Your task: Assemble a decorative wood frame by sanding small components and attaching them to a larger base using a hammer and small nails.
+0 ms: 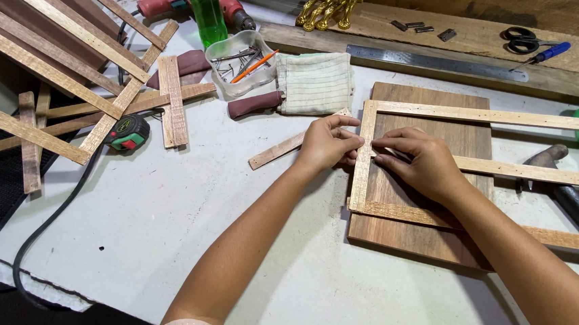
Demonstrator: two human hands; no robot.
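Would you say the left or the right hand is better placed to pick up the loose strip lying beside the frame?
Probably the left hand: the loose strip lies just beside it, while the right hand rests inside the frame.

Pale raw wooden slats (363,154), darker smooth wood board (427,240), perhaps matt.

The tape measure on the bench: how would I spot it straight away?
Start at the pile of wooden strips on the left of the white table. At its lower right edge lies the tape measure, small and rounded, the only black, green and red thing among pale wood.
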